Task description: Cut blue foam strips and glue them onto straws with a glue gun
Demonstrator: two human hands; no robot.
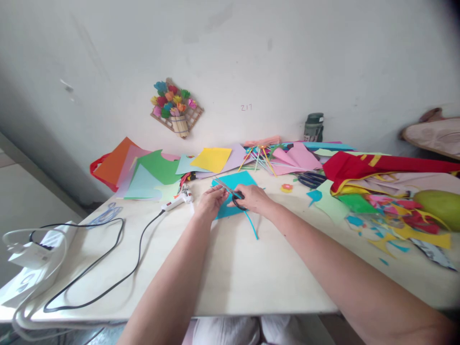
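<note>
Right hand (256, 198) clamped on scissors (234, 192) above blue sheet (242, 178); blades' long axis toward 10 o'clock, left hand (210, 201) nearer the tips. Its fingers bunched, can't tell from here on what. Blue strip (252, 227) trails toward 5 o'clock.

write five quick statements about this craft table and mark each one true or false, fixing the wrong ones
1. The right hand holds the scissors. True.
2. The glue gun lies to the right of the blue sheet. False: it lies to the left.
3. The left hand is close to the scissors. True.
4. The flowers on the wall are all one colour. False: they include blue, red and orange.
5. The bottle stands near the wall. True.
</note>
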